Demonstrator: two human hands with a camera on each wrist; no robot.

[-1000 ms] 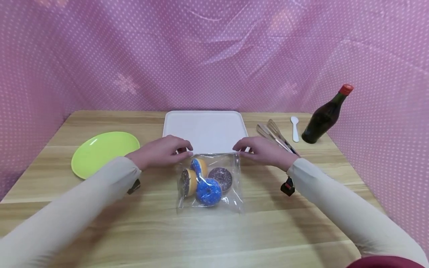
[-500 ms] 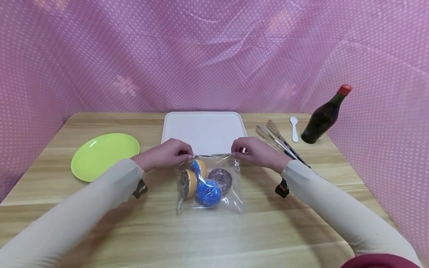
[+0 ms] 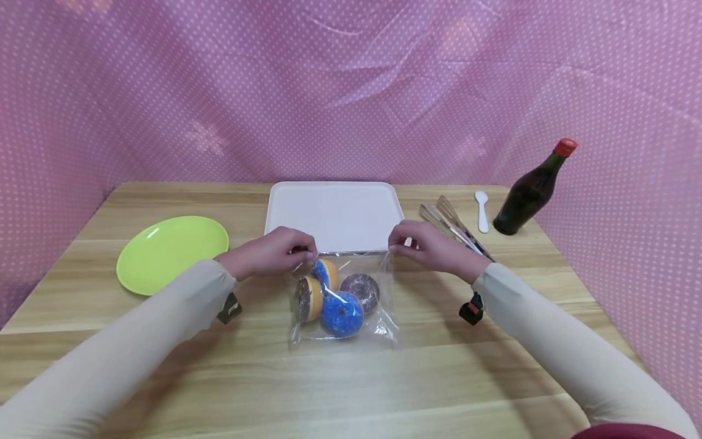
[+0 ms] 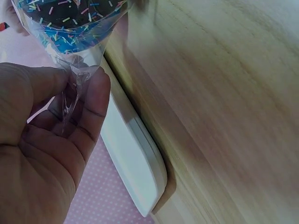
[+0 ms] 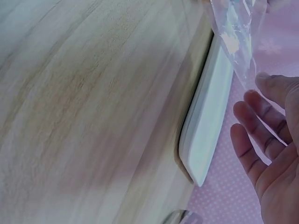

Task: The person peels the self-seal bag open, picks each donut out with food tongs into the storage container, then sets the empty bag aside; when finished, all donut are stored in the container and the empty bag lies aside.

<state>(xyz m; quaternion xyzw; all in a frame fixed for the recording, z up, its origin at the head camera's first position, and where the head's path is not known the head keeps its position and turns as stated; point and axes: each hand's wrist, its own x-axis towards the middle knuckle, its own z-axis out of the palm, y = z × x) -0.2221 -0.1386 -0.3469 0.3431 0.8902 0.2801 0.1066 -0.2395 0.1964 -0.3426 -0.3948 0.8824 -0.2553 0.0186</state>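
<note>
Head view: bag (image 3: 381, 327) just on the tray's (image 3: 334, 213) near side. Left hand (image 3: 270, 251) pinches its left tray-side corner, right hand (image 3: 430, 245) the right. Pull evenly; film likely tears.

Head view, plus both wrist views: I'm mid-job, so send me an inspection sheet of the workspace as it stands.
Surface: wood-grain table.
Job's things: clear bag with four doughnuts visible inside, blue or dark topped; white tray just beyond.
Clutter: green plate at left; tongs-like utensil, partly hidden, white spoon and red-capped bottle at right.
Grippers: left hand and right hand each pinch a far corner of the bag.
Cables: nothing seen.
Surroundings: pink dotted cloth behind and at both sides.
</note>
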